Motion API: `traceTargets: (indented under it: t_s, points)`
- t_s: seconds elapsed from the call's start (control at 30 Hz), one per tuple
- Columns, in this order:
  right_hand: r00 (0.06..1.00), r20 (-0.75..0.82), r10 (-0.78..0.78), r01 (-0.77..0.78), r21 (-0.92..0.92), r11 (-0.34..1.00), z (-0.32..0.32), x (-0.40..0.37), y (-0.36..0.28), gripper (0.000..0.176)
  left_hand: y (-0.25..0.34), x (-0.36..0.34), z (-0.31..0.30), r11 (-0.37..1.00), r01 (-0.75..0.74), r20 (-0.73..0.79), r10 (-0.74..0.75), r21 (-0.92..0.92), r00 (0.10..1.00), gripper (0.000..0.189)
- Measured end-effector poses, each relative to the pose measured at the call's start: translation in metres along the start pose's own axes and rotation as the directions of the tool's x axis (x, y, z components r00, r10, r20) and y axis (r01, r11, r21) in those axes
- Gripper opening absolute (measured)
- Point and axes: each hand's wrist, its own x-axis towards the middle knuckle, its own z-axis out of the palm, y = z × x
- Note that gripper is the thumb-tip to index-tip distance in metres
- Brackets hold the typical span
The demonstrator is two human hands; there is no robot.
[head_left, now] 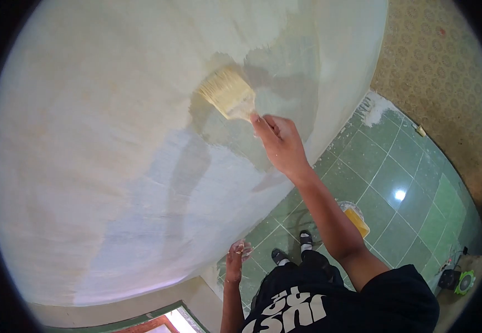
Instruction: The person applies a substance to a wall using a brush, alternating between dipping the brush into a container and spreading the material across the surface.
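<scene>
Bristles of the paintbrush (229,93) lay pressed against the pale wall (85,139), beside a damp grey patch. The right hand (281,143) was clenched round its handle. The left hand (238,254) hung low near the wall, fingers curled; whether it held anything was unclear. A yellow bucket (358,217) stood on the tiled floor (407,166).

The handle of the brush (227,94) is hidden inside the right hand (280,143), which is wrapped around it. The left hand (237,256) is small and blurry, so I cannot tell if it holds something. The arm covers part of a yellow tub (357,217). A green and black thing (458,282) by the dark edge is too small to name. A green frame (141,317) is cut off at the bottom.
</scene>
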Motion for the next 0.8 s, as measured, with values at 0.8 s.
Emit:
traceTargets:
  t_s: [0.8]
  points:
    - [0.991,0.005,0.137,-0.122,-0.419,0.900,-0.073,0.051,-0.086,0.052,0.003,0.006,-0.052,0.994,-0.049,0.015,0.051,-0.098,0.999,0.050]
